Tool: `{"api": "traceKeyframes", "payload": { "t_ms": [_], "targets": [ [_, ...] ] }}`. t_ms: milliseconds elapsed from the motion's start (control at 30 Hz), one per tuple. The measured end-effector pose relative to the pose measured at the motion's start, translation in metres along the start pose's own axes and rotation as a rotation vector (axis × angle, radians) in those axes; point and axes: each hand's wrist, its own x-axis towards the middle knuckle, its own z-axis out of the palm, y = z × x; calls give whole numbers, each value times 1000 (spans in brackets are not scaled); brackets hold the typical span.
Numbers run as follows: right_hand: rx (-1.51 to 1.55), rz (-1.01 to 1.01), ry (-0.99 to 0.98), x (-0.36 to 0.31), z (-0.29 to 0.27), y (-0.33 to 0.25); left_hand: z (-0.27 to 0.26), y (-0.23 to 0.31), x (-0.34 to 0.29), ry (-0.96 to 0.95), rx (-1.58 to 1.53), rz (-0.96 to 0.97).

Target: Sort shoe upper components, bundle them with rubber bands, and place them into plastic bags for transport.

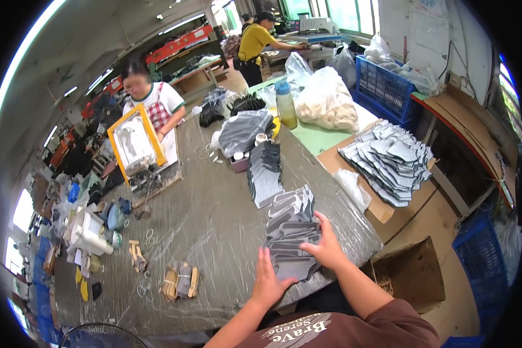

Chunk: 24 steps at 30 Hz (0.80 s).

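In front of me on the table, overlapping grey cut fabric pieces with darker edges lie in a fanned row. My left hand rests along the near left side of this row, fingers stretched out and thumb spread toward the nearest piece. At the right side is my right hand, its fingers extended along the edge and its thumb over the pieces. Both hands touch the row from opposite sides; the undersides of the fingers are hidden. Just beyond, another fanned stack of grey pieces continues away from me.
Plastic film covers the table. Tied bundles lie left of me. Across stands a person by a yellow-framed screen. To the right are a grey fabric pile, an open carton and a bottle.
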Motion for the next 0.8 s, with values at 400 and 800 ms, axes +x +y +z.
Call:
{"api": "traceKeyframes", "payload": {
  "t_ms": [400, 800],
  "targets": [
    [165, 143, 154, -21, 45, 9, 4, -14, 13, -1, -181, 116],
    [1298, 356, 103, -45, 106, -31, -42, 0, -14, 17, -1699, 120]
  ]
}}
